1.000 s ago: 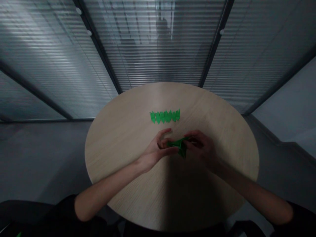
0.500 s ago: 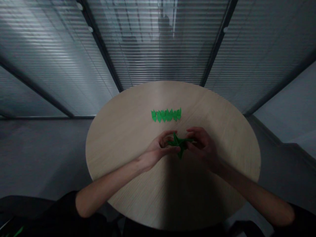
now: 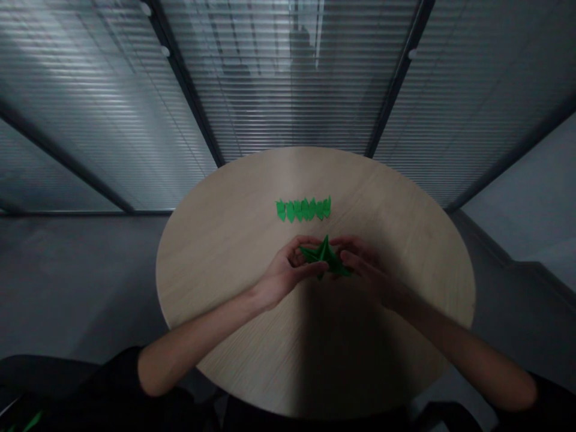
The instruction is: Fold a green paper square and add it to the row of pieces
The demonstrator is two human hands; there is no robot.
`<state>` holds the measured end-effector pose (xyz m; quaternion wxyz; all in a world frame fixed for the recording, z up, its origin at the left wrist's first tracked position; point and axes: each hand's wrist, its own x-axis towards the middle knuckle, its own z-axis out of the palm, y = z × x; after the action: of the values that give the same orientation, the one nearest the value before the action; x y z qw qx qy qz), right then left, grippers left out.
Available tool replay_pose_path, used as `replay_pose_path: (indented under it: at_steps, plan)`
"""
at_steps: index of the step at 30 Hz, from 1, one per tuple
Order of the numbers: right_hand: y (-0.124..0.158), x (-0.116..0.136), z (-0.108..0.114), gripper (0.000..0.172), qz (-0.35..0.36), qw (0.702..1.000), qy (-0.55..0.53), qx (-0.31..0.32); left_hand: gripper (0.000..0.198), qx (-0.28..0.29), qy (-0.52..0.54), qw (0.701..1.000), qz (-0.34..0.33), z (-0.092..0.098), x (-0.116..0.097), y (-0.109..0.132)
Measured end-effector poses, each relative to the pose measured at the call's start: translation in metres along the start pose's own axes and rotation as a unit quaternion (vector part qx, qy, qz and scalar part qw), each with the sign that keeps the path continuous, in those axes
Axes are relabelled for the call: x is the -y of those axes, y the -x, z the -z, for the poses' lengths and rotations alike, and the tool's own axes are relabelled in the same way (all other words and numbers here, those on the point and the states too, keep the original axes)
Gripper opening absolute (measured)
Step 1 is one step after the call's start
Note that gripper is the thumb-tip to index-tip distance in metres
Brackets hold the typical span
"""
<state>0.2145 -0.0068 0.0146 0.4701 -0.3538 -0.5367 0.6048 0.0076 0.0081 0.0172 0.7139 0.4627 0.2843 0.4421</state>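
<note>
Passable over bare bench (image 3: pixel 216 240) left of left hand (image 3: pixel 287 267) and right of right hand (image 3: pixel 371 271); blocked between by folded green paper (image 3: pixel 332 258), beyond by row of green pieces (image 3: pixel 305 209).

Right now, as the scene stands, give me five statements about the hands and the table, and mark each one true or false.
1. The left hand holds a green folded piece. True.
2. The right hand is at the far edge of the table. False: it is close beside the green folded piece.
3. Small green pieces lie in a row on the table. True.
4. The row is nearer to the person than the green folded piece is. False: it lies farther away, beyond the hands.
5. Blinds with horizontal slats show beyond the table. True.
</note>
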Motion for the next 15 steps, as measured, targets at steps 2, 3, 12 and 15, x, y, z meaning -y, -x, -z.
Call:
replay_pose_path:
  at_steps: [2,3,12,15]
  plan:
    - [-0.002,0.0019,-0.0011,0.038,-0.051,0.999,-0.018,-0.003,0.05,0.012,-0.011,1.0,0.003,-0.0009,-0.0019,0.0007]
    - [-0.0027,0.0024,-0.0015,0.038,-0.074,0.997,-0.022,-0.006,0.051,0.015,-0.02,1.0,0.003,-0.0014,-0.003,0.0012]
    - [-0.0039,-0.003,0.0048,0.022,-0.101,0.993,-0.059,0.0,0.066,0.018,-0.078,0.997,-0.002,-0.0016,-0.0064,0.0015]
    - [-0.0041,-0.0035,0.0065,0.023,-0.107,0.992,-0.064,0.009,0.069,0.02,-0.098,0.995,0.016,0.0,-0.0051,0.0014]
